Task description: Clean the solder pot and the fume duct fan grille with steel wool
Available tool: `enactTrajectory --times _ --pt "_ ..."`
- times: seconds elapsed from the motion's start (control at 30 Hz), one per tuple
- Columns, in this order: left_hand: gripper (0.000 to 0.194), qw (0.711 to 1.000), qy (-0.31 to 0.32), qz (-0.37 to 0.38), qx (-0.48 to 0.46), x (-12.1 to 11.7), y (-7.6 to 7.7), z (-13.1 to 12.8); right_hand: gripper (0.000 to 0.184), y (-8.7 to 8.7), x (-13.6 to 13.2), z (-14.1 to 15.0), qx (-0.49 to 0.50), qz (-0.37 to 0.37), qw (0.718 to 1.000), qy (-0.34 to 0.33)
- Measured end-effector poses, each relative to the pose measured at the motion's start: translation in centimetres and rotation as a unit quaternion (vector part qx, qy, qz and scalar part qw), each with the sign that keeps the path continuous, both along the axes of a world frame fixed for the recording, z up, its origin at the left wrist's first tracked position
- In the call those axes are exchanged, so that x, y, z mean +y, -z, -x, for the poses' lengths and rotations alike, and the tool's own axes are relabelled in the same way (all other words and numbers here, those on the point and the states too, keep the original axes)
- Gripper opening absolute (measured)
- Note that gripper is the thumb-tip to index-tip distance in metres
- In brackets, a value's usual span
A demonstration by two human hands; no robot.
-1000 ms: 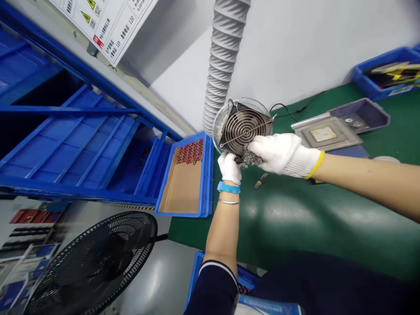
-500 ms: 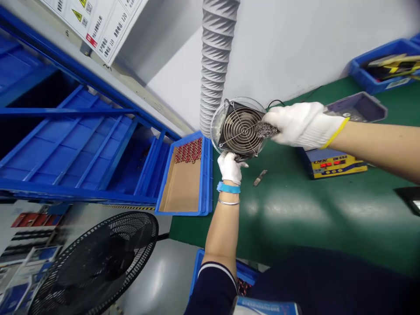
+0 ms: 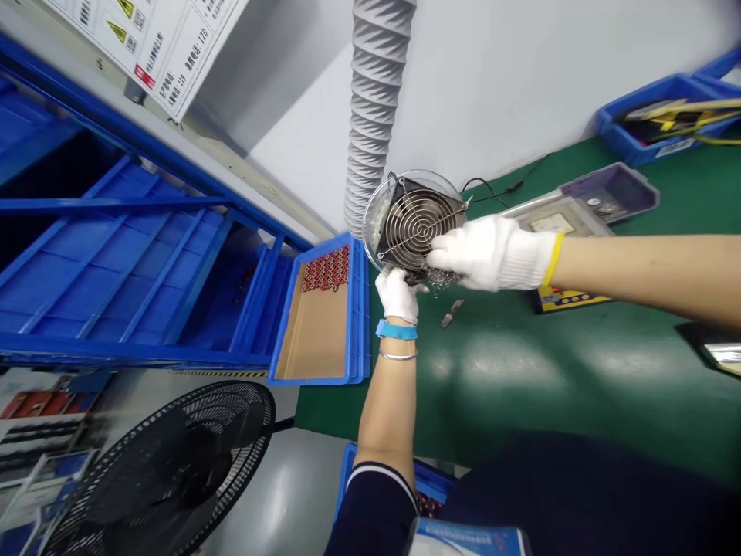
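A square black cooling fan point(image 3: 420, 225) with a ringed wire guard is tilted in front of a clear round funnel-like cover point(image 3: 370, 224) at the hose's end. My left hand point(image 3: 398, 295), in a white glove, is closed on the fan's lower edge; the fingertips are partly hidden. My right hand point(image 3: 485, 251), gloved too, is closed over a wad of steel wool point(image 3: 442, 279) at the fan's lower right corner. Most of the wad is covered by the hand. A small flat metal strip point(image 3: 452, 313) lies on the green tabletop below.
A grey ribbed hose point(image 3: 379, 100) hangs behind the fan. To the left stands a blue tray point(image 3: 359, 363) with rows of small red parts. A yellow-fronted device point(image 3: 573, 300), a grey bin point(image 3: 619, 181) and a blue tool box point(image 3: 614, 127) are right. A black floor fan point(image 3: 174, 463) stands lower left.
My right hand has moved left and down with the steel wool, from the guard's right side to the fan's lower right corner. My left hand keeps its hold.
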State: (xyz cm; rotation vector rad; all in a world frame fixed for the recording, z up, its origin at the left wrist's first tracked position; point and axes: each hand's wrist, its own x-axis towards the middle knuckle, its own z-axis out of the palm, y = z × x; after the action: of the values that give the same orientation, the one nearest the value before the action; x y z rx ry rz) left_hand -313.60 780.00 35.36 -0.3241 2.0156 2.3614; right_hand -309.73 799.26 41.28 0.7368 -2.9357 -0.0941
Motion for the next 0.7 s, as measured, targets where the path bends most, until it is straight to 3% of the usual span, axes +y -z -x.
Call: enactTrajectory --times 0.17,0.3,0.37,0.47,0.53,0.63,0.7 --pt "0.01 1.0 0.022 0.007 0.002 -0.3 0.1 0.0 0.046 -0.5 1.0 0.7 -0.002 -0.024 0.989 0.145" --pt "0.009 1.0 0.011 0.002 -0.006 -0.2 0.2 -0.3 0.047 0.0 0.3 -0.1 -0.017 -0.025 0.999 0.034" --pt "0.008 1.0 0.023 0.001 0.001 -0.3 0.2 -0.3 0.048 0.0 0.0 -0.4 -0.029 -0.013 0.998 0.059" --pt "0.011 0.999 0.032 0.002 0.016 -0.4 0.2 -0.2 0.044 -0.3 -0.2 -0.4 -0.008 0.025 0.985 0.171" --pt "0.01 1.0 0.024 -0.001 0.018 -0.5 0.3 -0.2 0.042 -0.2 -0.5 -0.7 -0.002 0.038 0.986 0.162" --pt "0.008 1.0 0.018 0.0 0.009 -0.4 0.4 -0.3 0.045 0.2 -0.9 -1.0 -0.025 0.041 0.996 0.079" --pt "0.008 1.0 0.019 0.012 0.0 -0.4 0.5 -0.4 0.046 0.3 -0.6 -0.7 -0.031 0.062 0.99 0.125"
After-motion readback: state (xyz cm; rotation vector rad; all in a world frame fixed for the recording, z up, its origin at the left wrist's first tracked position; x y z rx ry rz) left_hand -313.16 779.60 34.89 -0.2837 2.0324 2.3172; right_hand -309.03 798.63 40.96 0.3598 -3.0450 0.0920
